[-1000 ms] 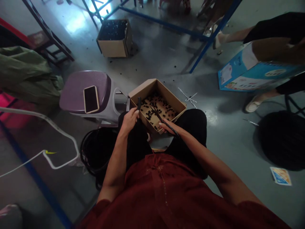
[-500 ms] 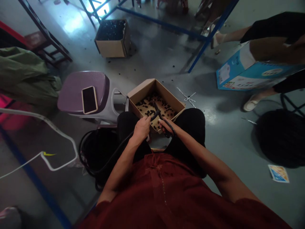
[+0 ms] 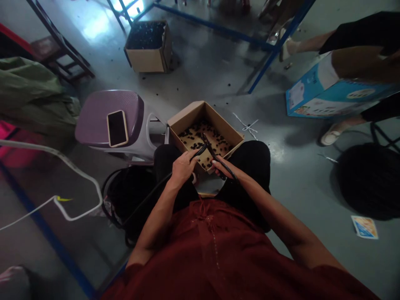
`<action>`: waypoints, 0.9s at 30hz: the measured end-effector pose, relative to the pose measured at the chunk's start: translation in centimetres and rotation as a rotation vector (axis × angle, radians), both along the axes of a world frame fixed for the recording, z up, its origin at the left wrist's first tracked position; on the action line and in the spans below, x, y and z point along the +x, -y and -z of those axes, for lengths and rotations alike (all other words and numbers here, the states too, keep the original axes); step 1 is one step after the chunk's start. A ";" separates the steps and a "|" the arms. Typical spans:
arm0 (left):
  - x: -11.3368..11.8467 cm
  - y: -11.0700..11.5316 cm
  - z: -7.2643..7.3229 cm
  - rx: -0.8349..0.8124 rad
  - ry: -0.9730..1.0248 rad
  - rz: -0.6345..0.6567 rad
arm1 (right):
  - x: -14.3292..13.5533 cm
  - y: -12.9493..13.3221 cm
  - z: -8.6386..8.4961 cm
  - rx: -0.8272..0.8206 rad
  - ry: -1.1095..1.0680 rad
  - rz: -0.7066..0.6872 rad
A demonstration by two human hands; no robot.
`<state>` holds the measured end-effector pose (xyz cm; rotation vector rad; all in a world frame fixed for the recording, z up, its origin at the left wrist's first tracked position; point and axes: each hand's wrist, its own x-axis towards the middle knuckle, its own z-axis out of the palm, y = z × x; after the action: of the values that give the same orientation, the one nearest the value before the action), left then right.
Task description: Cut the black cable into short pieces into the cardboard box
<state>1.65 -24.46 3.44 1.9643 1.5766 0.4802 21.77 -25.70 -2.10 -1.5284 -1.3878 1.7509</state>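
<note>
My left hand [image 3: 183, 167] is closed around a black cable or tube [image 3: 150, 192], which runs back past my left forearm to a dark coil beside my left leg. Its front end sticks out beyond my fingers, over an open cardboard box [image 3: 179, 118]. Black-handled scissors [image 3: 230, 171] are in my right hand [image 3: 222, 166], its fingers wrapped round the handles. The blades point away from me over the box and meet or cross the cable's end; whether they touch it I cannot tell. Many short black pieces [image 3: 218, 139] lie scattered on the box's bottom.
On my left stands a purple stool [image 3: 93, 116] with a phone [image 3: 117, 128] on it. A carton [image 3: 146, 60] of black pieces sits ahead, near a blue metal frame [image 3: 212, 29]. To the right are a blue carton [image 3: 331, 98], another person's feet [image 3: 333, 134] and a black heap [image 3: 368, 179].
My hands have drawn slightly apart, the right one with the scissors shifting a little right and down. The left still grips the cable. The view has tilted slightly.
</note>
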 end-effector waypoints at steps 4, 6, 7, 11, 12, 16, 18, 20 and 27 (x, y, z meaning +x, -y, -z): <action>-1.1 -0.6 -0.2 -0.061 0.001 0.057 | -0.1 -0.2 -0.8 0.037 0.030 -0.062; -1.6 -0.9 -0.2 -0.078 0.016 0.084 | 0.0 -0.4 -1.5 0.030 0.036 -0.089; -1.8 -1.0 -0.2 -0.084 0.025 0.092 | 0.0 -0.4 -1.9 0.024 0.043 -0.094; -2.1 -1.5 -0.2 -0.102 0.131 0.089 | 0.3 -0.2 -2.8 0.024 0.084 -0.057; -2.1 -1.6 -0.1 -0.113 0.185 0.074 | 0.4 -0.1 -2.9 0.031 0.095 -0.046; -2.2 -1.8 0.4 -0.276 0.452 -0.031 | 0.4 0.5 -2.2 0.090 0.067 0.039; -2.4 -1.8 0.5 -0.363 0.598 -0.059 | 0.4 0.7 -1.7 0.111 0.015 0.069; -2.6 -1.7 0.3 -0.403 0.722 -0.067 | 0.4 1.0 -1.6 0.130 0.008 0.064; -2.3 -1.6 -0.4 -0.423 0.717 -0.108 | 0.1 1.7 -3.8 0.314 0.292 -0.030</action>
<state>-0.67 -22.89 3.81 1.1989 1.1898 0.7244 21.88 -27.39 1.75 -1.6347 -1.7387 1.2828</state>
